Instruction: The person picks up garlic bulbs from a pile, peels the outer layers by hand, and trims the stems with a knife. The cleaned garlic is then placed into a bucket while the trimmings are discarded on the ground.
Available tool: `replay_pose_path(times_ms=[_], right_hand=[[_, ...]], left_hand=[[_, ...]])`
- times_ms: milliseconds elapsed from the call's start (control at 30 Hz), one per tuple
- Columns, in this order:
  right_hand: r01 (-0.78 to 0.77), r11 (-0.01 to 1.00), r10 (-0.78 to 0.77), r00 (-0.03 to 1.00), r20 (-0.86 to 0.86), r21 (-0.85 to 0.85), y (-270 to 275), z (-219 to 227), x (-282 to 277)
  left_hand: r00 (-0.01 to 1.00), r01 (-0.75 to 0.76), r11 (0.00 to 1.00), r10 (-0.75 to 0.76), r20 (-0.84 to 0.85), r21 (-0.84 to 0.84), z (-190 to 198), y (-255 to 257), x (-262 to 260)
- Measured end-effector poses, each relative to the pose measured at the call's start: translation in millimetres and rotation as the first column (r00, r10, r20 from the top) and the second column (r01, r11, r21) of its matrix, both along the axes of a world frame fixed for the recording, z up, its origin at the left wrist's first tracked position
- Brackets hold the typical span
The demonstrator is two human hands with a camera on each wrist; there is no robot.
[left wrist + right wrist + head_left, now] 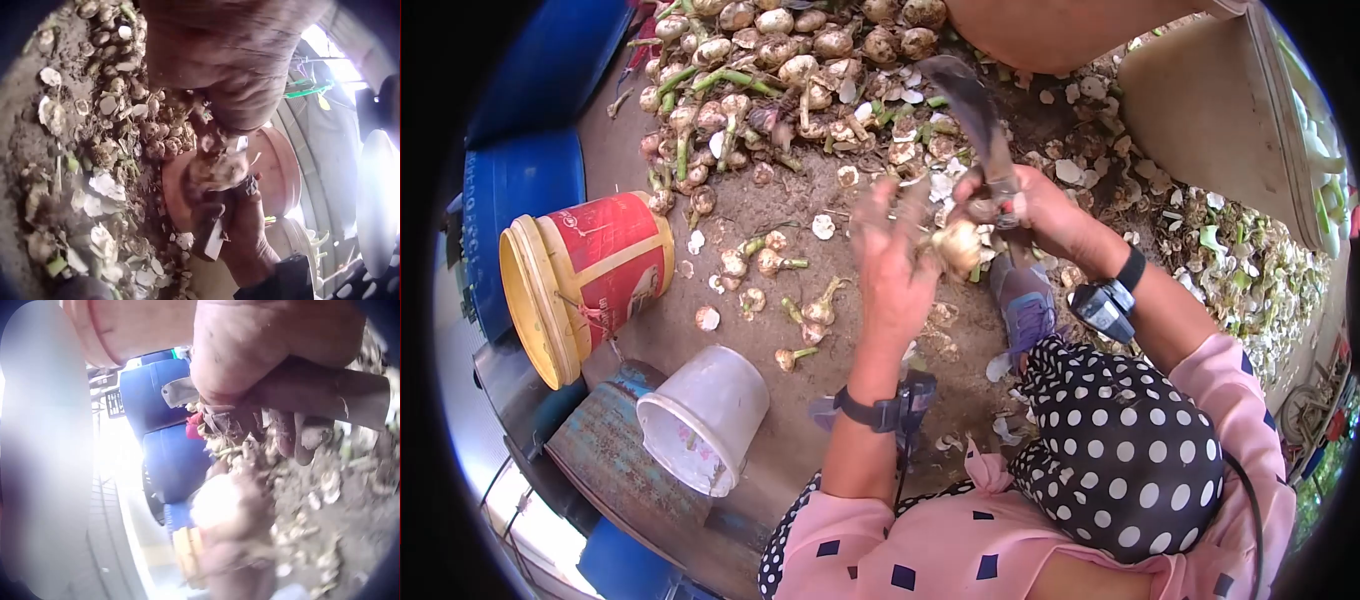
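My left hand [892, 270] holds a pale garlic-like bulb [958, 247], both blurred by motion. In the right wrist view this bulb [217, 503] shows bright white above the left hand [240, 569]. My right hand [1045, 212] grips a knife [972, 105] with a broad, dark, curved blade that points up and to the left in the head view. The brown knife handle [350, 394] sticks out behind the fist in the right wrist view. Both hands are close together over the ground, the bulb just left of the right fist.
A heap of bulbs [770, 60] with green stems lies ahead. Several loose bulbs [815, 315] are on the ground to the left, near a white bucket [705, 400] and a red-and-yellow bucket [615, 275]. A pale tub [1200, 110] holds peeled bulbs; peelings [1240, 280] cover the right side.
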State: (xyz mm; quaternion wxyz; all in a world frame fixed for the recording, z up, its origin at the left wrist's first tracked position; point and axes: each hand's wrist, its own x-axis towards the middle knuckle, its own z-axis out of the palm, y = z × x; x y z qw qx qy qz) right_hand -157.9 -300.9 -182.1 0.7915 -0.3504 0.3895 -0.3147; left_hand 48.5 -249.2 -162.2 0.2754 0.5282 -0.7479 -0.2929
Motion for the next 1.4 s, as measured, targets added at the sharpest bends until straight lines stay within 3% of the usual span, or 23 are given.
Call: replay_pose_path(times_ms=[67, 100, 133, 200, 267, 333, 367, 400, 467, 500, 533, 600, 633, 667, 733, 867, 1000, 1067, 1100, 1200, 1267, 1300, 1400], right_hand=[[-0.049, 0.999, 0.049, 0.999, 0.014, -0.023, 2, 2, 3], [-0.024, 0.999, 0.024, 1.000, -0.018, -0.033, 4, 8, 11], [-0.002, 0.999, 0.000, 0.999, -0.047, -0.041, 5, 11, 18], [-0.060, 0.985, 0.035, 0.988, -0.152, -0.160, 12, 13, 29], [-0.227, 0.938, 0.125, 0.927, -0.353, -0.264, 13, 22, 29], [-0.344, 0.883, 0.145, 0.848, -0.510, -0.321, 6, 27, 26], [-0.465, 0.808, 0.136, 0.745, -0.653, -0.362, 0, 27, 25], [-0.470, 0.804, 0.140, 0.745, -0.653, -0.364, -3, 23, 24], [-0.505, 0.628, -0.040, 0.739, -0.672, -0.592, -5, 6, 24], [-0.561, 0.687, 0.085, 0.693, -0.716, -0.461, -9, -14, 15], [-0.678, 0.648, 0.093, 0.521, -0.849, -0.346, -10, -29, 5], [-0.547, 0.814, 0.204, 0.586, -0.784, -0.196, -9, -25, -7], [-0.442, 0.881, 0.179, 0.644, -0.744, -0.169, -5, -28, -11], [-0.398, 0.899, 0.163, 0.693, -0.702, -0.184, -1, -35, -15], [-0.347, 0.935, 0.222, 0.733, -0.643, -0.071, -4, -32, -11], [-0.380, 0.921, 0.215, 0.687, -0.694, -0.090, -7, -38, -4], [-0.407, 0.913, 0.293, 0.585, -0.756, 0.038, -10, -28, -6], [-0.409, 0.909, 0.204, 0.602, -0.772, -0.079, -1, -32, -11], [-0.457, 0.881, 0.194, 0.588, -0.785, -0.124, 2, -37, -15], [-0.410, 0.908, 0.228, 0.661, -0.715, -0.089, 11, -32, -10], [-0.395, 0.915, 0.222, 0.664, -0.714, -0.083, 10, -18, -5], [-0.408, 0.904, 0.201, 0.667, -0.718, -0.126, 10, -9, -1], [-0.535, 0.760, 0.063, 0.625, -0.778, -0.368, 13, 3, 12]], left_hand=[[0.838, -0.440, 0.869, 0.488, -0.246, 0.226, 8, -3, -19], [0.487, -0.441, 0.625, 0.769, -0.413, 0.644, 22, 0, -25], [0.485, -0.444, 0.625, 0.770, -0.414, 0.641, 22, 3, -27], [0.094, 0.022, 0.566, 0.819, -0.566, 0.824, 16, 12, -30], [0.145, -0.097, 0.539, 0.839, -0.524, 0.837, 7, 17, -32], [0.459, -0.305, 0.451, 0.841, -0.286, 0.839, 6, 11, -15], [0.580, -0.413, 0.568, 0.767, -0.275, 0.712, -10, 12, -6], [0.575, -0.418, 0.566, 0.770, -0.275, 0.711, -8, 11, -2], [0.788, -0.354, 0.725, 0.571, -0.229, 0.590, 0, 10, 9], [0.812, -0.298, 0.816, 0.490, -0.318, 0.496, -11, 14, 21], [0.809, -0.328, 0.810, 0.506, -0.298, 0.486, -3, 12, 40], [0.833, -0.435, 0.650, 0.553, 0.004, 0.623, 17, -1, 98], [0.902, -0.429, 0.754, 0.391, 0.184, 0.497, -1, 0, 141], [0.901, -0.367, 0.846, 0.219, 0.375, 0.387, -19, -1, 183], [0.729, -0.511, 0.823, 0.264, 0.632, 0.246, -19, -25, 226], [0.647, -0.677, 0.735, 0.611, 0.456, -0.023, -72, -92, 304], [0.596, -0.663, 0.745, 0.465, 0.655, 0.075, -112, -137, 313], [0.485, -0.729, 0.684, 0.511, 0.710, 0.005, -119, -135, 298], [0.480, -0.672, 0.739, 0.489, 0.728, -0.053, -115, -126, 287], [0.572, -0.543, 0.826, 0.494, 0.655, -0.148, -102, -94, 253], [0.723, -0.648, 0.759, 0.588, 0.363, 0.062, -68, -70, 212], [0.720, -0.684, 0.677, 0.687, 0.102, 0.272, -40, -58, 177], [0.428, -0.381, 0.570, 0.806, -0.408, 0.728, -15, -5, 97]])
